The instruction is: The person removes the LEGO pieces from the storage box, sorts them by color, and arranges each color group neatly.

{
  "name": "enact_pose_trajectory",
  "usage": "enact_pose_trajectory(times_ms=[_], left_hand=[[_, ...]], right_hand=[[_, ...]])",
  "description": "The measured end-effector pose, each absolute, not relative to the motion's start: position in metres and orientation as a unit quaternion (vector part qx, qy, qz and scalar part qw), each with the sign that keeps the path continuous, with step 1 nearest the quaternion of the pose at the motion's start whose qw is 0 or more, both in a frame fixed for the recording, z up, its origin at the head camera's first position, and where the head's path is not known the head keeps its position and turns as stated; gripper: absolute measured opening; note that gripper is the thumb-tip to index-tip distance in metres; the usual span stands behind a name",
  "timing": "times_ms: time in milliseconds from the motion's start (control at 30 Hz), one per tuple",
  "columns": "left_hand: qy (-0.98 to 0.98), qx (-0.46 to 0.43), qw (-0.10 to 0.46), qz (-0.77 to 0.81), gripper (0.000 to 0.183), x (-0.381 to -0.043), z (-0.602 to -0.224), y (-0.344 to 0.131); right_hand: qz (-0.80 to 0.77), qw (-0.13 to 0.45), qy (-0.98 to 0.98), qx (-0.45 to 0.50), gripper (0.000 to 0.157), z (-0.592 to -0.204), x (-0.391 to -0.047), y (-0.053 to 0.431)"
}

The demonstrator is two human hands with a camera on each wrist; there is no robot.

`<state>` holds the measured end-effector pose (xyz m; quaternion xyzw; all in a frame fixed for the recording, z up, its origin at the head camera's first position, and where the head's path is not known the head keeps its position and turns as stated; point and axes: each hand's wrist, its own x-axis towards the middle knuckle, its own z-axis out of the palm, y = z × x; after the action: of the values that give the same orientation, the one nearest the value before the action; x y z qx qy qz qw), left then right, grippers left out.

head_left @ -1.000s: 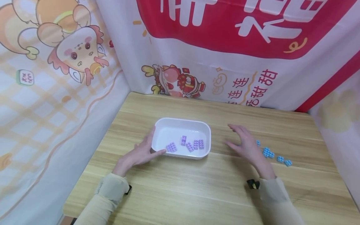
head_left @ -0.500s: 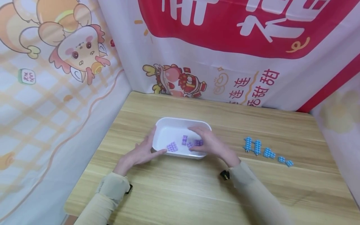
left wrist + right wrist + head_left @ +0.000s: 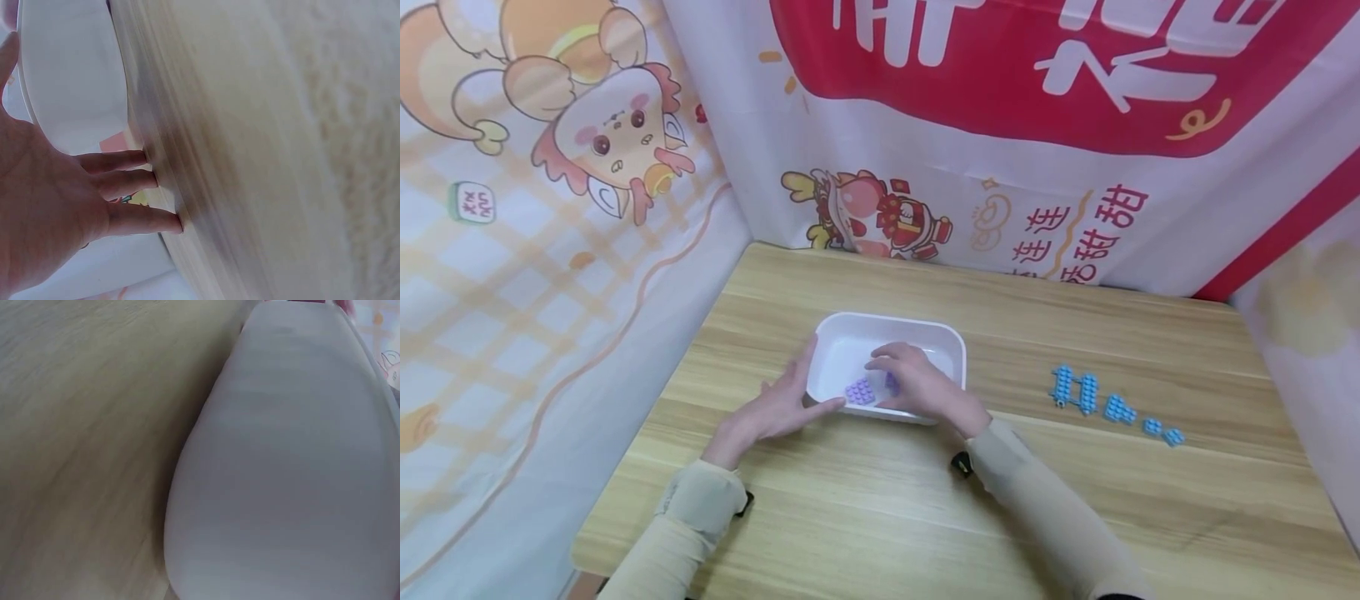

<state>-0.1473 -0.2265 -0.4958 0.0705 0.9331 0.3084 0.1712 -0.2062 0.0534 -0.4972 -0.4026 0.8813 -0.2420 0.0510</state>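
Observation:
A white plastic box (image 3: 842, 323) stands on the wooden table, with purple toy building bricks inside. My left hand (image 3: 775, 406) rests against the box's left end, its thumb along the front rim. The left wrist view shows the straight fingers (image 3: 144, 219) of that hand reaching down to the table beside the box. My right hand (image 3: 917, 383) reaches over the front right rim into the box, thumb and fingers apart. Between them shows a small purple brick (image 3: 892, 384); a wider purple brick (image 3: 859, 392) lies just left. The box's right floor is hidden by this hand.
Blue toy bricks lie in a loose row on the right of the table (image 3: 820, 517): two long blue pieces (image 3: 1063, 387), a blue cluster (image 3: 1119, 409) and two small blue bricks (image 3: 1152, 426). Printed cloth (image 3: 700, 167) hangs behind and left.
My right hand has come from beside the blue bricks into the box, then moved left across its floor, covering the right-hand purple bricks. My left hand stays at the box's left end.

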Motion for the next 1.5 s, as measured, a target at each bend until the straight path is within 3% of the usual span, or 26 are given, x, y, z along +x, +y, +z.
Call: enact_pose_trajectory(times_ms=[233,567,900,1267,1500], left_hand=[[0.933,0.073,0.17,0.308,0.126,-0.148,-0.495,-0.226],[0.932,0.074,0.17,0.311,0.126,-0.148,-0.496,-0.226],[0.93,0.073,0.17,0.317,0.126,-0.146,-0.493,-0.226],[0.927,0.077,0.17,0.325,0.125,-0.146,-0.494,-0.225],[0.926,0.084,0.167,0.328,0.125,-0.147,-0.495,-0.226]], right_hand=[[-0.229,0.064,0.883,-0.405,0.047,-0.502,-0.208,0.045],[-0.236,0.067,0.885,-0.396,0.044,-0.51,-0.21,0.042],[-0.321,0.061,0.878,-0.351,0.044,-0.493,-0.205,0.059],[-0.366,-0.03,0.852,-0.372,0.045,-0.484,-0.187,0.096],[-0.387,-0.036,0.865,-0.317,0.045,-0.477,-0.167,0.133]])
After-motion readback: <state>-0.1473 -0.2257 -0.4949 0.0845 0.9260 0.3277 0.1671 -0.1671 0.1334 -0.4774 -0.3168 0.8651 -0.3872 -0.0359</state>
